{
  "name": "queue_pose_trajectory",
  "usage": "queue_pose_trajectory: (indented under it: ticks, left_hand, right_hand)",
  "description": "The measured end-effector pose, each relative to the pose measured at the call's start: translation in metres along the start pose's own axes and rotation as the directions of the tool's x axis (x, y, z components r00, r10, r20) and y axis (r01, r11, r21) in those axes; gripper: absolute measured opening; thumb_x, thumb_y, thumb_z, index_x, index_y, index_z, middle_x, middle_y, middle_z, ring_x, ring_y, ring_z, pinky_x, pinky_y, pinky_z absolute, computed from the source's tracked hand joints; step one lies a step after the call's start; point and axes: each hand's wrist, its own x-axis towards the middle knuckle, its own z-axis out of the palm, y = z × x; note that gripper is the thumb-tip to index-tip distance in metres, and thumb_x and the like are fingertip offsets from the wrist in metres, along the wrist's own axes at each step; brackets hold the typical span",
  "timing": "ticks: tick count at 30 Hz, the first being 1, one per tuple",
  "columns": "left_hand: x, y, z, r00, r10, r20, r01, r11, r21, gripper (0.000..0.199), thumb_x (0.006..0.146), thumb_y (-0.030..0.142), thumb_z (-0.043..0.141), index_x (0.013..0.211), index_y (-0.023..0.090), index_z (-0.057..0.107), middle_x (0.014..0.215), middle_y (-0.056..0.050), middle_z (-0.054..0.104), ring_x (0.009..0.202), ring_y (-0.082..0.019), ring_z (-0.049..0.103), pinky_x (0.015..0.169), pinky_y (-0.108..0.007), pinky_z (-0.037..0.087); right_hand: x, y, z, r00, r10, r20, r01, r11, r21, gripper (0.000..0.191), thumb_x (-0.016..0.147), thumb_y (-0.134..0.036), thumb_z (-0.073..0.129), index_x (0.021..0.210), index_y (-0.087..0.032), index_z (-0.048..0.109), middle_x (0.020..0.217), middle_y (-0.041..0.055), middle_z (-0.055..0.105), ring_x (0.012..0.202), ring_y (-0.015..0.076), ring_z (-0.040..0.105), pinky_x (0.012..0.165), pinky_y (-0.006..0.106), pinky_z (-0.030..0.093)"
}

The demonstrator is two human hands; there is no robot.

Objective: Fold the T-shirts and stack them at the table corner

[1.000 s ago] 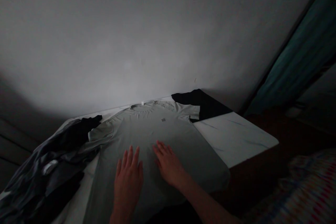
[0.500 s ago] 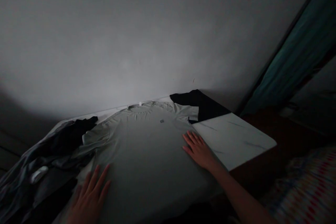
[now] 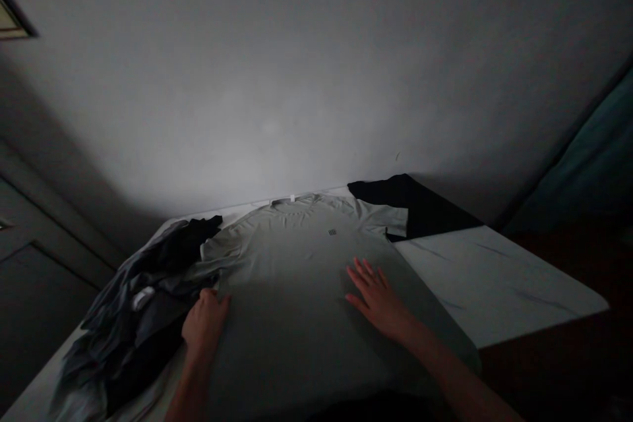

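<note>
A pale grey-green T-shirt [image 3: 291, 303] lies spread on the table, its collar toward the wall and a small dark print on the chest. At its left side edge, below the sleeve, my left hand [image 3: 205, 318] is closed with curled fingers on the fabric; the fingertips are partly hidden. My right hand [image 3: 378, 300] is open over the right half of the shirt, fingers spread and palm down. Whether that palm presses on the cloth or hovers just above it, I cannot tell.
Dark crumpled clothes [image 3: 143, 316] are heaped left of the shirt. Black folded fabric [image 3: 430, 208] lies at the back right, partly under the right sleeve. The white marbled table [image 3: 494, 283] meets the wall [image 3: 306, 79] behind. A teal curtain [image 3: 578, 151] hangs at the right.
My left hand has gone from lying spread on the shirt to curled at its left edge, farther up. My right hand stays spread near the same part. The view has turned left.
</note>
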Motion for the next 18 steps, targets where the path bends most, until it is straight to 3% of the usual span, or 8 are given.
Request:
queue_pose_trajectory:
  ticks: [4,11,14,18]
  left_hand:
    - [0.011,-0.003,-0.001,0.997,-0.020,0.081,0.021,1.000,-0.010,0.045,0.085,0.048,0.040,0.106,0.015,0.062,0.117,-0.019,0.068,0.111,-0.035,0.064,0.083,-0.041,0.051]
    - [0.006,0.000,-0.001,1.000,-0.021,0.018,0.020,1.000,0.008,0.030,0.089,0.044,0.038,0.102,0.021,0.054,0.111,-0.016,0.070,0.103,-0.033,0.067,0.072,-0.037,0.050]
    - [0.004,-0.001,0.001,1.000,-0.014,-0.001,0.014,1.000,-0.008,0.031,0.091,0.044,0.034,0.105,0.022,0.051,0.111,-0.015,0.070,0.101,-0.033,0.067,0.070,-0.038,0.049]
    - [0.009,-0.009,0.004,1.000,-0.026,0.003,0.026,0.999,-0.048,0.040,0.092,0.049,0.031,0.111,0.021,0.052,0.114,-0.017,0.070,0.104,-0.035,0.066,0.074,-0.040,0.049]
  right_hand:
    - [0.009,-0.030,-0.004,0.992,-0.113,0.059,0.108,0.990,0.094,0.061,0.098,-0.052,0.035,0.151,-0.022,0.031,0.160,0.0093,0.017,0.147,0.0278,0.012,0.119,0.054,0.016]
    - [0.019,-0.073,-0.005,0.968,-0.224,0.115,0.206,0.967,0.150,0.066,0.096,-0.053,0.041,0.151,-0.017,0.032,0.159,0.0123,0.019,0.147,0.0293,0.014,0.119,0.054,0.015]
    - [0.019,-0.069,0.003,0.975,-0.200,0.093,0.187,0.973,0.132,0.066,0.096,-0.055,0.039,0.151,-0.018,0.032,0.158,0.0125,0.021,0.146,0.0305,0.017,0.118,0.057,0.016]
    - [0.014,-0.042,0.012,0.987,-0.162,0.012,0.160,0.983,0.088,0.064,0.097,-0.059,0.032,0.151,-0.024,0.031,0.158,0.0080,0.023,0.146,0.0283,0.019,0.118,0.056,0.018]
